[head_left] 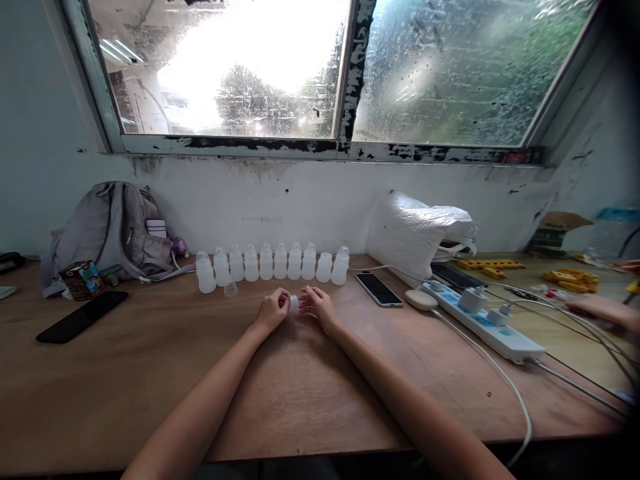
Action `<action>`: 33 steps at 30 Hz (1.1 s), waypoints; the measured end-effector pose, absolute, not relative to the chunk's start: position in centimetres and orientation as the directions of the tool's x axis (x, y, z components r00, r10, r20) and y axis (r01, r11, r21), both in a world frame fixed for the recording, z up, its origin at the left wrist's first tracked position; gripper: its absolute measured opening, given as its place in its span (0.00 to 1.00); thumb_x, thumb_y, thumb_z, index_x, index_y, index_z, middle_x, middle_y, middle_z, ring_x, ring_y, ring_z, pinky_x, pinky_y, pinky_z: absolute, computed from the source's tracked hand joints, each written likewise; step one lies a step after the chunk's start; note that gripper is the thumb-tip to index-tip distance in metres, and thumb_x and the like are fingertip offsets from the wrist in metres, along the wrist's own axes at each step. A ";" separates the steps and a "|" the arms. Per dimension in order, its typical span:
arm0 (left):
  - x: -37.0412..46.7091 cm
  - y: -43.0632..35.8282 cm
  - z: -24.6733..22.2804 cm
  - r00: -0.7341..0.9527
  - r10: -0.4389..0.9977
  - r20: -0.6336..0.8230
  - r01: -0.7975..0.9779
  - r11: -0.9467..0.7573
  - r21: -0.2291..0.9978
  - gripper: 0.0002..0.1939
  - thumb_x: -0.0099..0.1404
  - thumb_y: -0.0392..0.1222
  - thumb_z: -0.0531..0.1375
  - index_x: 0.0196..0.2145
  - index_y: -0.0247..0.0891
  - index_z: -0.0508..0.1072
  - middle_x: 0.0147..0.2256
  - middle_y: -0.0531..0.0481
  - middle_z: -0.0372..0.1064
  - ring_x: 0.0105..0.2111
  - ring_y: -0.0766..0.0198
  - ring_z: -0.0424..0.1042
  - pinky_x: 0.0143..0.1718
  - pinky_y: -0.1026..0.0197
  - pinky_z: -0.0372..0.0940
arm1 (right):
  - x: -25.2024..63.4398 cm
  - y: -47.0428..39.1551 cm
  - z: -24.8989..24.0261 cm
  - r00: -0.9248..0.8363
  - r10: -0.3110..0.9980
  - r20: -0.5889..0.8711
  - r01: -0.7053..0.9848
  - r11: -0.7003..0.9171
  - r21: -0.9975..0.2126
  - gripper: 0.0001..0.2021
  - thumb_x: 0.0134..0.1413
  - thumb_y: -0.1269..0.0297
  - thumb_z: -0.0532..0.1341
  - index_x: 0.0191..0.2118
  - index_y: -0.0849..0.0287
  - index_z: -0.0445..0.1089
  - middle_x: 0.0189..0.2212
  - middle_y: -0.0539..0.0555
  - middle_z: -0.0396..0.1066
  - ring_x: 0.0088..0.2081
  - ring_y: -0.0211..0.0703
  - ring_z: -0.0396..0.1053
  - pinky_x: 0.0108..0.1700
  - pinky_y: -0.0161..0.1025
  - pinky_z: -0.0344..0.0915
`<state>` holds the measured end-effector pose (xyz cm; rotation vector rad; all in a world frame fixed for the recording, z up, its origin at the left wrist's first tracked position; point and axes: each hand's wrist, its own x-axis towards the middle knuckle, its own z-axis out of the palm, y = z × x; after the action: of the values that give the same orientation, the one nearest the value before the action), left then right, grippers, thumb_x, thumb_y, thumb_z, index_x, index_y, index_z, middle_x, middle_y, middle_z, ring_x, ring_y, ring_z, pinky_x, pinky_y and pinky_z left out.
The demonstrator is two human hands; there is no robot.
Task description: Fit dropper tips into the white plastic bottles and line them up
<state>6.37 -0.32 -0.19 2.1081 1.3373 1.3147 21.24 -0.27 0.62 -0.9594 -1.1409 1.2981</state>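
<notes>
My left hand is closed, its fingertips pinching a small whitish bottle collar just above the table. My right hand is on the other side of the collar, with its fingers apart and curved towards it; whether they touch it I cannot tell. Behind both hands stands a row of several frosted baby bottles. One bottle near the row's right end has no top on it. A clear dome-shaped cap sits in front of the row on the left.
At the left are a grey backpack, a small box and a dark phone. To the right lie another phone, a round white charger, a power strip with cables, and a white bag. Another person's blurred hand is at far right.
</notes>
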 end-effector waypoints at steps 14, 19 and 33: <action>6.7 -0.2 -0.6 0.002 0.871 0.492 0.633 -0.382 0.674 0.04 0.55 0.37 0.54 0.31 0.37 0.66 0.26 0.51 0.70 0.26 0.67 0.69 0.29 0.65 0.62 | 21.1 -0.4 -0.3 -0.037 0.924 0.382 0.265 0.377 -0.887 0.20 0.40 0.56 0.60 0.42 0.57 0.62 0.44 0.57 0.56 0.38 0.42 0.64 0.29 0.37 0.68; 6.9 -0.6 -0.5 0.023 0.844 0.537 0.673 -0.410 0.616 0.04 0.55 0.36 0.54 0.31 0.38 0.66 0.26 0.51 0.70 0.27 0.66 0.70 0.31 0.64 0.62 | 20.8 -0.8 -0.2 -0.084 0.836 0.543 0.478 0.512 -0.714 0.12 0.42 0.63 0.58 0.36 0.59 0.66 0.38 0.55 0.58 0.35 0.39 0.63 0.35 0.37 0.64; 7.7 -1.5 0.0 0.241 0.775 0.584 0.578 -0.598 0.555 0.12 0.61 0.41 0.48 0.41 0.38 0.65 0.38 0.47 0.69 0.33 0.65 0.69 0.36 0.63 0.64 | 21.1 -0.6 0.1 -0.088 0.844 0.529 0.461 0.505 -0.730 0.07 0.41 0.70 0.53 0.32 0.60 0.61 0.25 0.50 0.65 0.26 0.36 0.63 0.30 0.33 0.60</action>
<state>7.73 -1.50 0.00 2.2879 1.2733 1.2836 21.15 -0.60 0.14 -1.1107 -1.7243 0.4678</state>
